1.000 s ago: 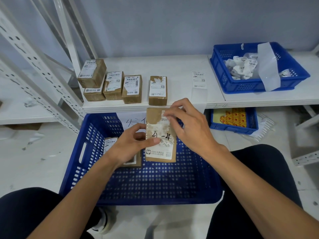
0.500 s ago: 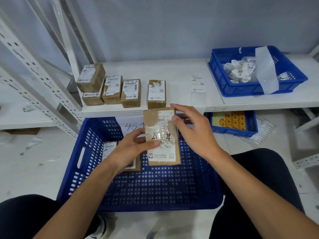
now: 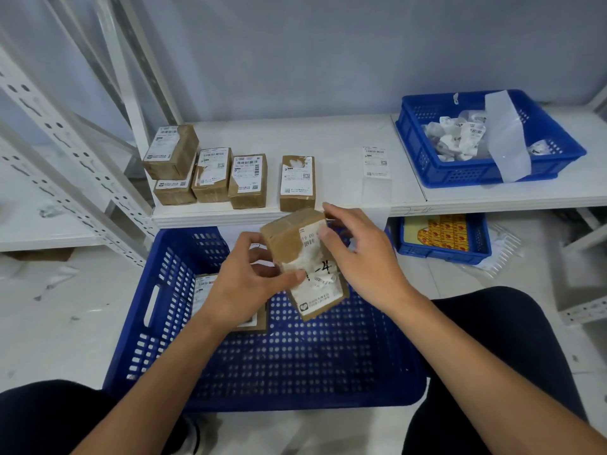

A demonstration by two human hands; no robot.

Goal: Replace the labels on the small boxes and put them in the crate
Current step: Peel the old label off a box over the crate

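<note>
**Q:** What has changed since the previous frame?
**A:** The held box (image 3: 290, 239) has tipped, its top end now leaning left, and your right hand (image 3: 364, 261) has moved up to its upper right corner.

**Q:** And the grip?
**A:** Your left hand (image 3: 243, 290) curls round the box's left side, thumb pressed on the torn label (image 3: 317, 292). Your right thumb and forefinger pinch the corner.

**Q:** Surroundings, largest first?
**A:** The blue crate (image 3: 138, 323) lies directly beneath the grip and the white shelf (image 3: 328, 139) beyond it. A blue bin (image 3: 460, 178) stands beyond and right, five boxes (image 3: 246, 178) beyond and left. Another box (image 3: 205, 287) sits in the crate under your left hand. A loose label (image 3: 376, 160) lies just beyond your right hand.
</note>
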